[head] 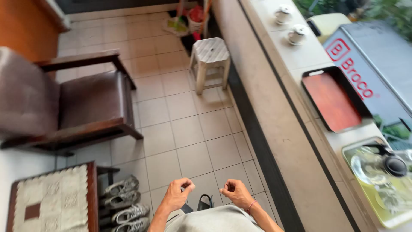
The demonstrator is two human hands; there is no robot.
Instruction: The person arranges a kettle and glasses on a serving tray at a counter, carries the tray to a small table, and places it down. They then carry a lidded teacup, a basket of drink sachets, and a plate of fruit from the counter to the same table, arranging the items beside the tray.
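My left hand (pixel 177 194) and my right hand (pixel 235 192) hang in front of my waist over the beige tiled floor (pixel 184 129). Both have their fingers curled in, and neither holds anything. A red band circles my right wrist. The tip of a dark sandal (pixel 205 201) shows on the floor between the hands. A wide pale ledge (pixel 292 107) runs along my right side, roughly an arm's length from my right hand.
On the ledge sit a black tray with a red base (pixel 332 99), a yellow-green tray (pixel 397 217) bearing a glass teapot (pixel 384 165), and two white cups (pixel 296 34). A white stool (pixel 210 60), a dark armchair (pixel 86 107), a small table with a mat (pixel 51 199) and grey shoes (pixel 124 202) stand on the floor.
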